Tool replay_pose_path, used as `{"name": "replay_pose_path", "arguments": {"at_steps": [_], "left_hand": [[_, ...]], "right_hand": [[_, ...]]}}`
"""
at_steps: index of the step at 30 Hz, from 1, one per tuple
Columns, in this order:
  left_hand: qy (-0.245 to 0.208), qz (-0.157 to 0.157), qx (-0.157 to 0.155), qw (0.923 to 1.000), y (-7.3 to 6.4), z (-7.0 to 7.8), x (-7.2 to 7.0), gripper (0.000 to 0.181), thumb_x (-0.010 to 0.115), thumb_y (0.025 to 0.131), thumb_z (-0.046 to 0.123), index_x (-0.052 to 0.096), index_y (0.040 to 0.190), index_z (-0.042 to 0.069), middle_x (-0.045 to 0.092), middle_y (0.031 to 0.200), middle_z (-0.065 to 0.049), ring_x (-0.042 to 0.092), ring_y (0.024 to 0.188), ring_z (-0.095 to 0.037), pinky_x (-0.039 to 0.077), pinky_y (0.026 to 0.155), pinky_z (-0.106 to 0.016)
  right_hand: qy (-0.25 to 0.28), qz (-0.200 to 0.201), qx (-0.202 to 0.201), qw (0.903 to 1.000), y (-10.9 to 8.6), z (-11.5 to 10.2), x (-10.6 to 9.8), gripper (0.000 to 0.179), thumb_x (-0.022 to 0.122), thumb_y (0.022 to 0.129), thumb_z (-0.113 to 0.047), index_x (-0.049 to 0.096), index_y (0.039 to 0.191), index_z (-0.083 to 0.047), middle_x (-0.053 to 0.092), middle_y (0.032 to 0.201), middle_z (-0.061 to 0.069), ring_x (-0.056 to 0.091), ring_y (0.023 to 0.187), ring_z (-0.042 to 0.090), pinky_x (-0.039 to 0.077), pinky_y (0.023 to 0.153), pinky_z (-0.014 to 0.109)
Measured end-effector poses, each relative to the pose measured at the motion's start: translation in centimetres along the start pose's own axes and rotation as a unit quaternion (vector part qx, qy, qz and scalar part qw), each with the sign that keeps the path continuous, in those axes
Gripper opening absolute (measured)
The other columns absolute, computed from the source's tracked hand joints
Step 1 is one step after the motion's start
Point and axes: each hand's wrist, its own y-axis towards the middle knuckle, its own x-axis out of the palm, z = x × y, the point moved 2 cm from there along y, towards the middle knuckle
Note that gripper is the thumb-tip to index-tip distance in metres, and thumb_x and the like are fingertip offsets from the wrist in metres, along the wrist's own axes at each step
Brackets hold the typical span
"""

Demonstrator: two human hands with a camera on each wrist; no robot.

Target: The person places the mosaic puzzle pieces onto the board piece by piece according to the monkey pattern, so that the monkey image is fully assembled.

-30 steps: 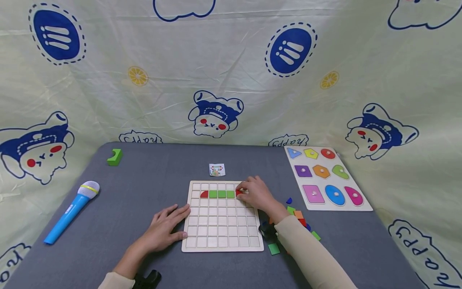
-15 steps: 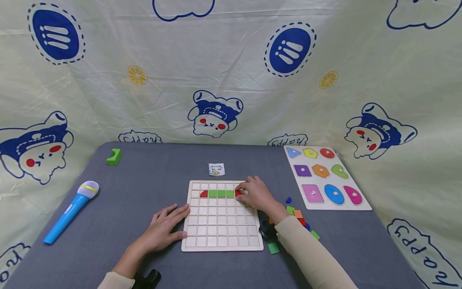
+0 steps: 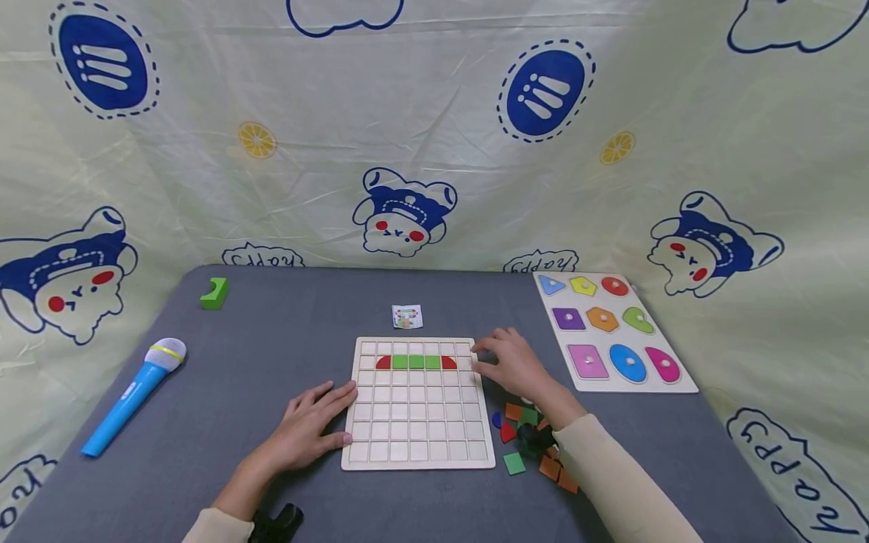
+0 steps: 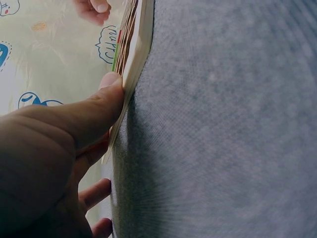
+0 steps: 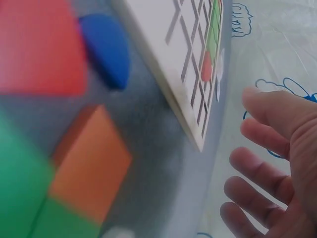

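A white grid board (image 3: 417,431) lies in front of me in the head view. In its second row from the far side, green squares (image 3: 416,363) stand between a red quarter-round piece (image 3: 384,363) on the left and another red quarter-round piece (image 3: 449,363) on the right. My left hand (image 3: 311,430) rests against the board's left edge, fingers extended and thumb touching the rim. Past the right edge, near the far corner, hovers my right hand (image 3: 512,366); the right wrist view shows nothing between its relaxed fingers (image 5: 262,166).
Loose pieces lie right of the board, including an orange block (image 5: 94,168) and a green square (image 3: 514,463). Behind the board is a small printed card (image 3: 407,317). A shape puzzle (image 3: 584,369), a blue toy microphone (image 3: 132,400) and a green block (image 3: 214,294) are farther out.
My right hand has let go of the red quarter-round piece at the right end and moved right, off the grid. That piece now shows whole. My left hand stays put.
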Motion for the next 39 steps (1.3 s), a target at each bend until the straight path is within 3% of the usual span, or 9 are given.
{"name": "replay_pose_path", "arguments": {"at_steps": [8, 18, 29, 39], "left_hand": [[0.001, 0.001, -0.002, 1.0, 0.1, -0.1, 0.1, 0.07, 0.07, 0.082, 0.031, 0.041, 0.144, 0.013, 0.039, 0.151, -0.004, 0.03, 0.139, -0.038, 0.021, 0.103, -0.063], [-0.001, 0.003, -0.006, 1.0, 0.1, 0.1, 0.0, 0.07, 0.07, 0.082, 0.031, 0.042, 0.143, 0.013, 0.04, 0.15, -0.004, 0.03, 0.139, -0.038, 0.021, 0.103, -0.062], [0.004, 0.004, -0.006, 1.0, 0.1, 0.1, 0.0, 0.07, 0.07, 0.082, 0.03, 0.042, 0.143, 0.013, 0.04, 0.15, -0.004, 0.03, 0.139, -0.037, 0.021, 0.103, -0.062], [0.004, 0.01, -0.002, 0.9999, 0.0, 0.1, 0.1, 0.069, 0.07, 0.082, 0.031, 0.043, 0.143, 0.012, 0.041, 0.149, -0.005, 0.031, 0.138, -0.038, 0.022, 0.102, -0.062]], "right_hand": [[-0.029, -0.005, -0.021, 0.9993, -3.2, 1.1, -0.4, 0.026, 0.075, 0.079, -0.032, 0.073, 0.099, -0.016, 0.059, 0.095, 0.002, 0.044, 0.087, 0.017, 0.037, 0.075, 0.034], [-0.067, 0.0, -0.035, 0.9972, -6.9, 0.8, 0.7, 0.027, 0.077, 0.075, -0.037, 0.072, 0.095, -0.019, 0.057, 0.089, -0.003, 0.043, 0.084, 0.013, 0.037, 0.073, 0.032], [-0.085, -0.001, -0.029, 0.9959, -8.3, 0.6, 1.4, 0.031, 0.079, 0.072, -0.041, 0.072, 0.093, -0.02, 0.053, 0.086, -0.006, 0.037, 0.082, 0.012, 0.03, 0.071, 0.029], [-0.097, 0.005, -0.022, 0.9951, -8.5, 0.5, 1.4, 0.022, 0.081, 0.071, -0.035, 0.072, 0.085, -0.021, 0.05, 0.082, -0.008, 0.038, 0.082, 0.012, 0.031, 0.073, 0.031]]}}
